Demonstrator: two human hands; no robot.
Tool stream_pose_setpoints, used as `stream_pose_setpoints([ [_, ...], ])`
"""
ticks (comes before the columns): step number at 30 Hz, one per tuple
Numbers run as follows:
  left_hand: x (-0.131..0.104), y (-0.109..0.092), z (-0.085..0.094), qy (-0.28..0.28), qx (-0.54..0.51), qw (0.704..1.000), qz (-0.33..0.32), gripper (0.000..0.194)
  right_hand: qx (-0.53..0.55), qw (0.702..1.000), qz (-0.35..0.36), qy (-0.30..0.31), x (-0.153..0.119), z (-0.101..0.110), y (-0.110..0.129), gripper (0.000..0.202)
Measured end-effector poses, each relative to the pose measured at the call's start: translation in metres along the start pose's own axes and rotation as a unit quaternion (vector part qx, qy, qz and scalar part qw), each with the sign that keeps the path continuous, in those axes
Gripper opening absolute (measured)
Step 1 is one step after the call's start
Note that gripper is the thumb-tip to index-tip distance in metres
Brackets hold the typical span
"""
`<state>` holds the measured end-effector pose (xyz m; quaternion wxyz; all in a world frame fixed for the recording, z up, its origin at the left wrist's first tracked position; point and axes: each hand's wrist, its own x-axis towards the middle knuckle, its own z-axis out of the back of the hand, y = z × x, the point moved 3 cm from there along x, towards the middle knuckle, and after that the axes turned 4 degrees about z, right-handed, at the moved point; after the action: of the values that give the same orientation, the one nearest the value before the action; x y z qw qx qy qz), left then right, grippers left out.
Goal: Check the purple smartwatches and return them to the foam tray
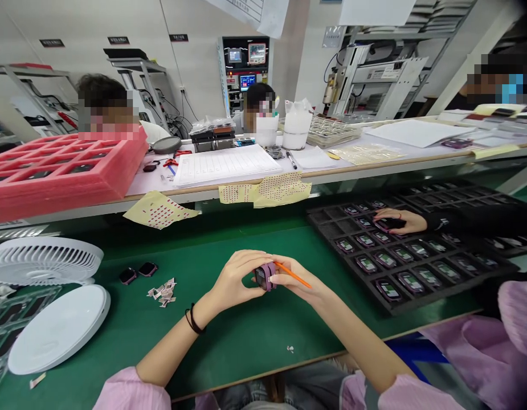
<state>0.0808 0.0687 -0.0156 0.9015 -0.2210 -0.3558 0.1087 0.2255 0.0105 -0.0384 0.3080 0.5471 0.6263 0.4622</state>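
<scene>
My left hand [234,278] is closed around a small purple smartwatch body [263,277], fingers over the top and thumb below. From the other side my right hand [292,274] meets it, with fingertips against the purple edge. A thin orange stick-like tool [295,275] is held in the right hand and points back over the wrist; its front end is hidden. Both hands are raised above the green mat [241,324]. To the left on the mat lie two dark-screened watch bodies [137,272] and a small heap of paper scraps [163,292].
At right, a black foam tray [374,267] holds several watch bodies, and another person's hand [400,221] reaches over it. A white fan [60,327] stands at left. Yellow sticker sheets [160,210] hang from the shelf [331,174], which bears a red foam tray [126,171].
</scene>
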Motion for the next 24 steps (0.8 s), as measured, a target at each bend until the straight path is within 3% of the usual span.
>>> stream_pose_setpoints([
  [16, 0.001, -0.006, 0.009, -0.027, -0.021, 0.999, 0.008, 0.049, -0.035, 0.997, 0.014, -0.064, 0.000, -0.021, 0.008, 0.044],
  [19, 0.001, -0.006, 0.011, -0.041, -0.012, 0.999, 0.011, 0.050, -0.098, 0.983, 0.071, -0.139, -0.004, -0.011, 0.012, 0.037],
  [22, 0.000, -0.005, 0.012, -0.039, -0.016, 0.998, 0.048, 0.046, -0.173, 0.935, 0.192, -0.242, -0.018, -0.001, 0.024, 0.046],
  [24, -0.001, -0.004, 0.011, -0.026, -0.041, 0.996, 0.078, 0.046, -0.204, 0.908, 0.269, -0.250, -0.030, -0.002, 0.032, 0.051],
])
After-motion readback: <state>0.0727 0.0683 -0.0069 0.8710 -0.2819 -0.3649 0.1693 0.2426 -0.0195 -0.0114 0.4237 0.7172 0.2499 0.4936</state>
